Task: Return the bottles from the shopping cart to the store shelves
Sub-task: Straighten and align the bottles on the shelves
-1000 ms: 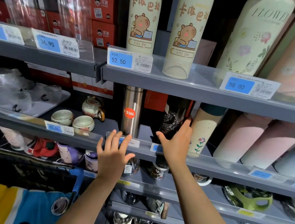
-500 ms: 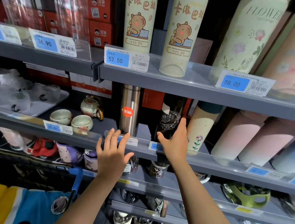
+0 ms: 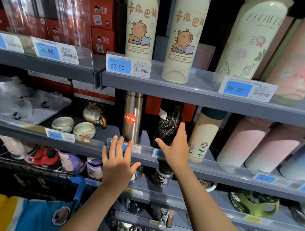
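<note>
A black glittery bottle [image 3: 166, 127] stands on the middle shelf [image 3: 216, 173], between a steel bottle [image 3: 132, 112] with a red 316L sticker and a cream flowered bottle [image 3: 204, 135]. My right hand [image 3: 176, 152] holds the black bottle low down, thumb on its left and fingers up its right side. Spread flat with straight fingers, my left hand [image 3: 118, 165] holds nothing and sits at the shelf's front edge, just below the steel bottle. Part of the shopping cart [image 3: 79, 188], with a blue handle piece, shows at the lower left.
Pink bottles [image 3: 242, 140] fill the middle shelf to the right; a teapot and cups [image 3: 63, 124] stand to the left. Tall cream capybara bottles [image 3: 141, 23] line the upper shelf close overhead. More cups and bottles crowd the lower shelves.
Both hands stay nearly where they were. My right hand has slid slightly lower on the black bottle, which remains upright on the shelf.
</note>
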`<state>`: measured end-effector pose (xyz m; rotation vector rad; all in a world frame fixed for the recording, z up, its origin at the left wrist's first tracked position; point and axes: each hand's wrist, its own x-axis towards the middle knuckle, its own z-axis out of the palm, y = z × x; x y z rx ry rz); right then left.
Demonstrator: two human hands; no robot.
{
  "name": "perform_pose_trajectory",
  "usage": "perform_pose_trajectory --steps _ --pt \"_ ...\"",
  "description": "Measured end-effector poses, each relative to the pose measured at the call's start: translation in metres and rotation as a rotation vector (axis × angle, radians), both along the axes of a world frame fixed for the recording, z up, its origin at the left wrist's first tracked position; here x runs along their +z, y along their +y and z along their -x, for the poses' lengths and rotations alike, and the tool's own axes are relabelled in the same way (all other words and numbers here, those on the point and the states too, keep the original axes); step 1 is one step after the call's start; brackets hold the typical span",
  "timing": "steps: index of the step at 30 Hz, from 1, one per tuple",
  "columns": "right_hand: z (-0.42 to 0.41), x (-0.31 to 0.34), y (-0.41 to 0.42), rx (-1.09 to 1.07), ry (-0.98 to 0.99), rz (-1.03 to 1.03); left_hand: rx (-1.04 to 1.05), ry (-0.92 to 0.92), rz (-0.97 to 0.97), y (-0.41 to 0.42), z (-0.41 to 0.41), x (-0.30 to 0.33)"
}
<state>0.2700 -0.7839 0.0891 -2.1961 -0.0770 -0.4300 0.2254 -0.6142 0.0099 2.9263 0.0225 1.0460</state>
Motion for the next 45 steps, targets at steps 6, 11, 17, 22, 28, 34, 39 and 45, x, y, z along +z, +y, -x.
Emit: perform_pose_trajectory --steps 6,11,17,22,28,34,39,45 --pt "0.003 0.001 0.0 0.036 -0.029 0.041 -0.006 0.003 -0.04 0.007 0.0 -0.004" --pt "0.028 -0.003 -0.017 -0.072 -0.196 -0.006 -0.038 -0.055 -0.037 0.012 0.002 -0.005" --pt "0.026 0.002 -0.063 -0.461 -0.292 -0.049 -0.071 -0.038 0.017 0.006 0.0 -0.005" --pt "0.004 0.005 -0.064 -0.433 -0.123 -0.047 -0.102 0.005 0.006 0.012 0.001 -0.002" --pt "0.002 0.0 -0.071 -0.406 -0.098 -0.097 -0.113 0.037 0.019 0.015 0.004 -0.002" --pt "0.005 -0.003 -0.073 -0.362 -0.095 -0.065 -0.127 0.044 0.03 0.014 0.004 -0.001" --pt "0.004 0.003 -0.071 -0.424 -0.043 -0.077 -0.142 0.04 0.032 0.016 0.005 -0.001" --pt "0.007 -0.001 -0.078 -0.309 -0.048 -0.085 -0.162 0.036 0.055 0.017 0.004 -0.003"
